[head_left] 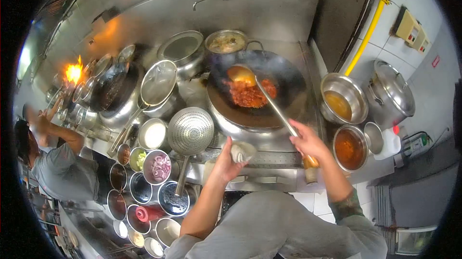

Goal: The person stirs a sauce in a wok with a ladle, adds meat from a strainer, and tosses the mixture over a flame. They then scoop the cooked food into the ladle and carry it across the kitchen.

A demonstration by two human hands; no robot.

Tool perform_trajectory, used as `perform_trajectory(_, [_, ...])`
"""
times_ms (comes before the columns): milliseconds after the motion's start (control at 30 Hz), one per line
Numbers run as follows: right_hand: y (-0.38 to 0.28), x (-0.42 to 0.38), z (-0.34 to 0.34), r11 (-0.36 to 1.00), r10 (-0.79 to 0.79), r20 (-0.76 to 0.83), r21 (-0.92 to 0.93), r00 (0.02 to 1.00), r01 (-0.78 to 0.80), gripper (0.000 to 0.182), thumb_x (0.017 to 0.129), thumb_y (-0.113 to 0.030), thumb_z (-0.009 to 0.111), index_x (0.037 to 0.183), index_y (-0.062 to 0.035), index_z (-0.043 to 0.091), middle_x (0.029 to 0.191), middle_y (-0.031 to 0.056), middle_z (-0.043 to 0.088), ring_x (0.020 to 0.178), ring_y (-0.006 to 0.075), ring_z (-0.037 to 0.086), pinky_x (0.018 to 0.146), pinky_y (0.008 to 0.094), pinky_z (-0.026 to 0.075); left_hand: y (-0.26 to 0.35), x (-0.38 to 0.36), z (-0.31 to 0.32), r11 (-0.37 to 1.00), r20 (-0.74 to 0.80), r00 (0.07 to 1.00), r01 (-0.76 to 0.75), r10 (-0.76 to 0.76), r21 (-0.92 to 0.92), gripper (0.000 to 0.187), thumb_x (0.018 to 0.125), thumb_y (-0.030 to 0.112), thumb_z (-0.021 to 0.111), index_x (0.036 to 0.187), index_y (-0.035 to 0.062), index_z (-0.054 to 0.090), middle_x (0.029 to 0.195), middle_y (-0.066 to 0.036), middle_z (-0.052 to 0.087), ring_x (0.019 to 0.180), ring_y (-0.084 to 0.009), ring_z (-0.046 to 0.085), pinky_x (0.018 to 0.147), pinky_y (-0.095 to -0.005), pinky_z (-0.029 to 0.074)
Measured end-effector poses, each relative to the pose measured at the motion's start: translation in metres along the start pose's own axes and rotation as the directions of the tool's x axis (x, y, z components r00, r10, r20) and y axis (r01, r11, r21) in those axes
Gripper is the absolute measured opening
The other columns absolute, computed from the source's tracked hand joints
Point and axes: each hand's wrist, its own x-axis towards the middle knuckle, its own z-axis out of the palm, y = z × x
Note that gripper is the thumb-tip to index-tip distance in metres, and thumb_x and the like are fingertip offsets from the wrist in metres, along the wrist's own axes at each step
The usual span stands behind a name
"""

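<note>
My right hand (308, 139) is wrapped round the long metal shaft of a ladle (276, 106), above its wooden end. The ladle's bowl lies tilted in the dark wok (288, 78), against red, saucy chopped food (248, 94). Closer to my body, in front of the stove edge, my left hand (227, 165) grips what looks like a folded greyish-white cloth (244, 151), thumb pointing up. The cloth is apart from the wok. A perforated metal skimmer (191, 131) rests just left of that hand, across the containers.
Left stand containers with red onion (160, 166), white liquid (155, 135) and a red squeeze bottle (149, 213). A pot of broth (226, 42) sits behind the wok. Bowls of liquid (338, 105) and red sauce (350, 148) are right. A co-worker (62, 167) stands far left near flames (74, 72).
</note>
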Motion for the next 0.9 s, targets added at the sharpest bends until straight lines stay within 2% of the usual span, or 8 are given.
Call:
perform_trajectory(100, [0.009,-0.038,-0.016,0.990,0.089,0.097,0.099,0.991,-0.099,0.065,0.095,-0.002,0.060,0.155,-0.0113,0.036,0.090,0.0082,0.062,0.056,0.0110,0.055,0.050,0.0280,0.049,0.006,0.016,0.002,0.999,0.040,0.998,0.042,-0.041,-0.009,0.055,0.103,0.052,0.048,0.142,0.0139,0.044,0.139,-0.009,0.054,0.127,-0.0284,0.051,0.104,-0.0535,0.044])
perform_trajectory(233, [0.052,-0.030,-0.019,0.923,-0.260,-0.120,-0.323,0.958,0.210,0.062,0.094,0.000,0.059,0.152,-0.0078,0.040,0.115,0.0158,0.064,0.069,0.0153,0.066,0.062,0.0307,0.057,0.007,0.058,0.035,0.998,-0.013,0.999,0.053,-0.053,0.018,0.046,0.105,0.042,0.048,0.141,0.0127,0.044,0.141,-0.009,0.053,0.127,-0.0306,0.051,0.105,-0.0552,0.043])
perform_trajectory(333, [0.034,-0.036,-0.006,0.969,-0.059,-0.296,-0.247,0.953,-0.017,0.063,0.091,-0.012,0.065,0.150,-0.0136,0.044,0.132,0.0265,0.060,0.101,0.0387,0.068,0.093,0.0403,0.051,-0.009,0.122,0.027,0.996,0.008,0.999,0.047,-0.048,0.076,0.036,0.102,0.029,0.051,0.132,0.0103,0.046,0.127,-0.012,0.059,0.116,-0.0310,0.058,0.101,-0.0537,0.047])
perform_trajectory(467, [0.019,-0.053,-0.012,0.952,-0.114,-0.366,-0.306,0.924,-0.004,0.065,0.091,-0.012,0.066,0.151,-0.0154,0.043,0.135,0.0249,0.060,0.108,0.0306,0.068,0.094,0.0385,0.052,-0.021,0.073,0.046,1.000,0.065,0.998,-0.017,0.016,0.019,0.023,0.100,0.017,0.048,0.121,0.0075,0.048,0.113,-0.016,0.064,0.103,-0.0320,0.065,0.096,-0.0534,0.053])
perform_trajectory(667, [-0.030,-0.152,-0.115,0.887,0.049,0.073,-0.463,0.996,-0.009,0.067,0.088,-0.009,0.068,0.151,-0.0156,0.045,0.129,0.0161,0.066,0.112,0.0241,0.066,0.095,0.0390,0.052,0.001,-0.004,0.074,0.989,-0.095,0.986,0.128,-0.135,-0.078,0.019,0.102,0.020,0.044,0.116,0.0094,0.052,0.111,-0.015,0.066,0.106,-0.0328,0.064,0.099,-0.0551,0.048])
perform_trajectory(700, [-0.018,-0.143,-0.122,0.738,-0.235,0.143,-0.618,0.961,0.272,0.065,0.089,-0.010,0.067,0.150,-0.0158,0.045,0.122,0.0155,0.068,0.107,0.0279,0.068,0.093,0.0392,0.053,0.008,-0.005,0.091,0.991,-0.109,0.986,0.121,-0.127,-0.063,0.018,0.102,0.022,0.047,0.114,0.0097,0.054,0.109,-0.013,0.066,0.103,-0.0317,0.063,0.101,-0.0545,0.046])
perform_trajectory(733, [-0.027,-0.134,-0.122,0.679,-0.283,0.182,-0.655,0.942,0.330,0.063,0.090,-0.011,0.066,0.149,-0.0158,0.047,0.118,0.0173,0.069,0.106,0.0331,0.068,0.093,0.0401,0.053,0.008,0.010,0.090,0.991,-0.048,0.991,0.126,-0.128,-0.046,0.018,0.102,0.023,0.049,0.112,0.0088,0.055,0.106,-0.013,0.065,0.101,-0.0304,0.063,0.099,-0.0521,0.047])
perform_trajectory(900, [-0.034,-0.104,-0.095,0.638,-0.139,-0.042,-0.768,0.989,0.057,0.060,0.085,-0.010,0.067,0.144,-0.0130,0.054,0.130,0.0184,0.064,0.118,0.0352,0.063,0.103,0.0408,0.048,-0.058,0.022,0.025,0.993,0.012,1.000,-0.019,0.018,0.113,0.024,0.097,0.013,0.048,0.120,0.0066,0.052,0.113,-0.014,0.063,0.108,-0.0293,0.063,0.100,-0.0482,0.051])
